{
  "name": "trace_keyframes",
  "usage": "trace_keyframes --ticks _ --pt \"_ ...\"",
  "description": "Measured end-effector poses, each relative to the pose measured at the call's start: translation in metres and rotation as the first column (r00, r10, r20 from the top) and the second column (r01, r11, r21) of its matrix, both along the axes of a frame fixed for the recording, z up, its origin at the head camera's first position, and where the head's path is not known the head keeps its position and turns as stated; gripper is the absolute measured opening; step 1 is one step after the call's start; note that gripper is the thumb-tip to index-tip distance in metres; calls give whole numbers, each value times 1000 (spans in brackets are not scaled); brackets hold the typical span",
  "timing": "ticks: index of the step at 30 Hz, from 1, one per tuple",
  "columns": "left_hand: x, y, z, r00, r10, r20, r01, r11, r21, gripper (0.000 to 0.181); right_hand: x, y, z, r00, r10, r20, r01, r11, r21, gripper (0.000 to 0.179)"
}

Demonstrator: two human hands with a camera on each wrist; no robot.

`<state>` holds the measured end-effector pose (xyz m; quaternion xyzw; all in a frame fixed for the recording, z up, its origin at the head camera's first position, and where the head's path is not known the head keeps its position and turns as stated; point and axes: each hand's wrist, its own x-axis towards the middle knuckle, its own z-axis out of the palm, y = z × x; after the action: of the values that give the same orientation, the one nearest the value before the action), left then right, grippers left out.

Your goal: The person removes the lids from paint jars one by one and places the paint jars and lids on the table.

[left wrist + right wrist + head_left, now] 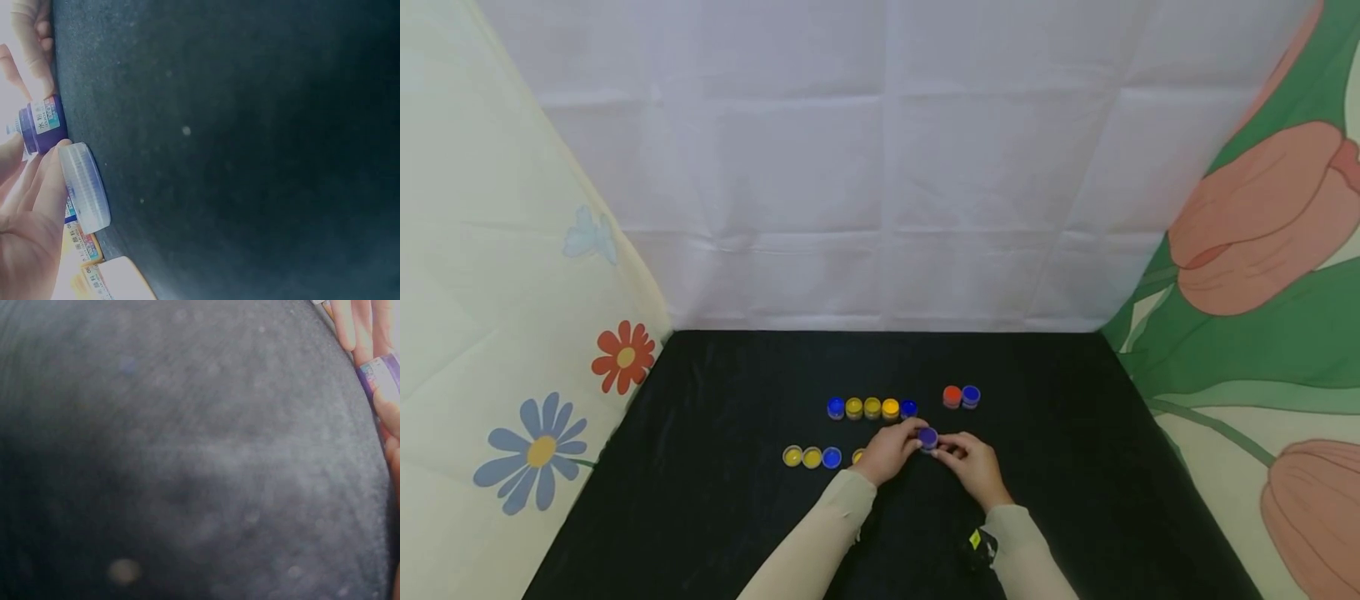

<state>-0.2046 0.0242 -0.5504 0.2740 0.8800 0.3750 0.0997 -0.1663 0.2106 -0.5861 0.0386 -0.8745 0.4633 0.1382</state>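
A small purple paint jar is between my two hands, low over the black cloth. My left hand grips it from the left, its thumb near the jar's top in the left wrist view. From the other side, my right hand pinches the jar between thumb and fingers. The jar's printed label faces the left wrist camera. Beside the left fingertips is a ridged, clear lid. Just behind the left hand, a dark blue jar ends a row.
That back row also has a blue jar and several yellow ones. In front of it, another row holds yellow jars and a blue jar, its right end partly behind my left hand. A red jar and a blue-violet jar stand back right.
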Motion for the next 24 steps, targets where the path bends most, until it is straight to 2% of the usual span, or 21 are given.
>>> trace_keyframes --ticks 12,19,24 --pt "-2 1 -8 998 31 57 -34 998 46 22 -1 0 4 999 2 47 -1 1000 -5 14" --pt "1 0 3 1000 5 4 -5 1000 15 35 -2 1 3 997 0 72 1 1000 -12 14" --pt "1 0 2 1000 4 -14 -4 1000 8 30 -1 1 2 998 1 59 0 1000 -18 14"
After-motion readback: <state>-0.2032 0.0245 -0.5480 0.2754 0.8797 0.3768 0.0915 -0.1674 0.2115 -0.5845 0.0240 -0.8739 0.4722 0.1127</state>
